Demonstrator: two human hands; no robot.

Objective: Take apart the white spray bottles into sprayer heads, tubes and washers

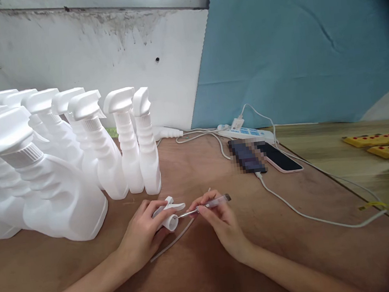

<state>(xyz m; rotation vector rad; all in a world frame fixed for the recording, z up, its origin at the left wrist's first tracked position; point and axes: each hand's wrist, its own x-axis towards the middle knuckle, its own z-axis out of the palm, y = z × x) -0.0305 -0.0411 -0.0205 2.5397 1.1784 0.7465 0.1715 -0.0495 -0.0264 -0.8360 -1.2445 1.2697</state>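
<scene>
Holding a white spray head [170, 223] low over the brown tabletop [203, 281], the person's left hand [143, 231] grasps its body from behind and above, trigger uppermost and collar mouth turned toward the right. The right hand [224, 222] pinches a slim clear-handled tool [217, 201], apparently a small screwdriver, its metal shaft directed into the collar; whether the tip sits inside or only at the rim cannot be told. Status, by judgement: work on this piece looks to be midway, since the tool is at the mouth and the head is off any bottle. A thin pale tube [172, 244] runs along the tabletop beneath the hands; no join between it and the head can be made out. Closed-up units: the white spray bottles [148, 156] stand upright in overlapping rows at the left, and each one clearly visible carries a head, so those read as assembled. Whether any has been worked inside with the tool cannot be judged from outside. Outstanding, as far as seen: the head in hand, unmounted. Two phones, one dark [246, 156] and one pink-edged [283, 157], lie near a power strip [249, 132], well apart from the work.
</scene>
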